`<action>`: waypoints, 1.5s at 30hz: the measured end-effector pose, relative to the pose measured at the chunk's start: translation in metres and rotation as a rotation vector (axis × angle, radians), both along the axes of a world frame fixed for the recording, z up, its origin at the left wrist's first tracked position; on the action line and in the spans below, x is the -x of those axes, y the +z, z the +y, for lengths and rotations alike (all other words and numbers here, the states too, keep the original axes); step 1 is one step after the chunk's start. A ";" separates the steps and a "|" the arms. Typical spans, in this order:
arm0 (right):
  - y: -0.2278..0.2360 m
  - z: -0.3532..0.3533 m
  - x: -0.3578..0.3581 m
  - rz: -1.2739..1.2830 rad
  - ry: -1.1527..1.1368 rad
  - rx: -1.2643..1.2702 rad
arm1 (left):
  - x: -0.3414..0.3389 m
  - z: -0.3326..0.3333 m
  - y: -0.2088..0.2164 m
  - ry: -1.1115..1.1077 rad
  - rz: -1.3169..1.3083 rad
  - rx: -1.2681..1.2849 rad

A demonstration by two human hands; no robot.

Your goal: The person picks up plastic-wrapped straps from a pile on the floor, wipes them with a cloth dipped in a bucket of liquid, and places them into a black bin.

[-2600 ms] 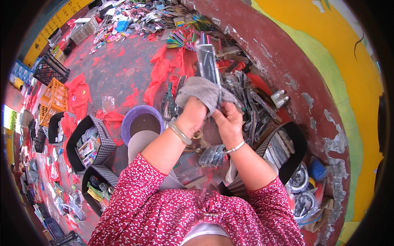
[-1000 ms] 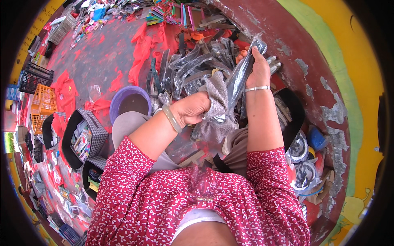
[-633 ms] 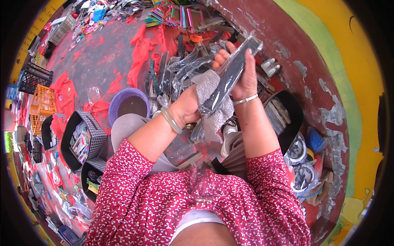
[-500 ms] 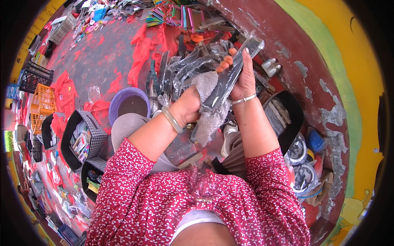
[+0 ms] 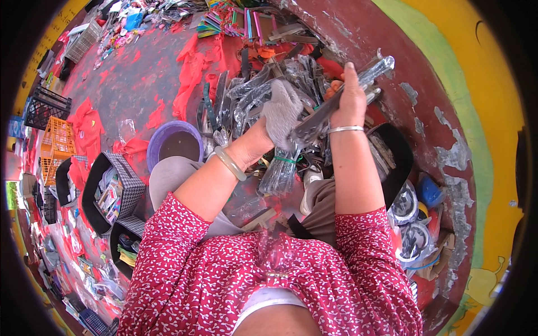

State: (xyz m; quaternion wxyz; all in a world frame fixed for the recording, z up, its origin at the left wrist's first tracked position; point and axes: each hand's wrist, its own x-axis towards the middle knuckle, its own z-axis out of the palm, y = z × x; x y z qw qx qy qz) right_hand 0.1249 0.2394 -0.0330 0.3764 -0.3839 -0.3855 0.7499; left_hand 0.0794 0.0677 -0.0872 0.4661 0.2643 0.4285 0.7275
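Note:
My right hand (image 5: 348,106) is closed around a long, flat dark thing in clear plastic wrap (image 5: 320,124), held tilted with its upper end toward the wall. A grey cloth (image 5: 279,112) is bunched in my left hand (image 5: 255,142) and covers most of its fingers. The cloth lies just left of the wrapped thing's lower end; whether they touch is hard to tell. Below my hands lies a clear-wrapped bundle (image 5: 278,176) bound with a green tie. Beyond them is a heap of similar plastic-wrapped dark pieces (image 5: 246,92).
A purple bucket of murky water (image 5: 176,147) stands by my left knee. Checked boxes (image 5: 120,176) and an orange crate (image 5: 58,137) sit farther left. A black box (image 5: 395,159) is close by my right forearm, before the peeling red wall (image 5: 414,106).
My right hand has moved up and right with the wrapped thing. The cloth has come off its side and shifted up-left with my left hand, uncovering the green-tied bundle.

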 end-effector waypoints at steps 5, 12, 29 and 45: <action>-0.019 -0.023 0.002 -0.063 0.137 -0.083 | -0.023 0.027 0.047 0.136 0.442 0.167; 0.002 -0.037 0.001 0.219 0.407 0.018 | -0.007 0.005 0.000 0.074 -0.139 -0.073; -0.006 -0.023 0.002 0.392 0.254 0.108 | -0.018 -0.002 0.040 0.085 -0.615 0.120; -0.006 0.014 -0.003 0.266 -0.092 0.037 | -0.010 0.000 0.021 0.067 -0.074 -0.114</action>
